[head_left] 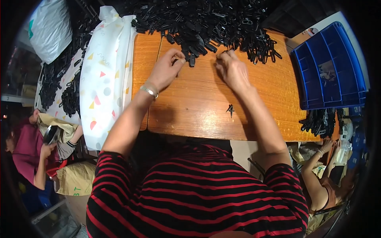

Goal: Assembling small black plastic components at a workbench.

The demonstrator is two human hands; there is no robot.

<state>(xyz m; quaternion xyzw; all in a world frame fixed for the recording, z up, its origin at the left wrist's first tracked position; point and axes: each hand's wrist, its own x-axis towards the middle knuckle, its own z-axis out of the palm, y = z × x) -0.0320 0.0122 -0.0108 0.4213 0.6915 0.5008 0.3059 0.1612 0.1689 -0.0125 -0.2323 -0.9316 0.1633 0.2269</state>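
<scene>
A big heap of small black plastic parts, clip- or buckle-like (202, 23), covers the far side of the wooden table (190, 107). At the heap's near edge, my left hand (166, 67) has its thumb and forefinger brought together; whatever is between them is too small to make out. Just right of those fingertips lies one black part (192, 60). My right hand (234, 69) is farther right, fingers curled down by the heap's edge, their tips partly hidden. A small loose black piece (230, 110) rests on the wood near my right forearm.
A white patterned plastic sheet (105, 79) runs along the table's left side. At the right stands a blue plastic crate (331, 67), with more black parts (319, 123) below it. A co-worker in maroon (27, 146) sits left, another person (321, 186) lower right.
</scene>
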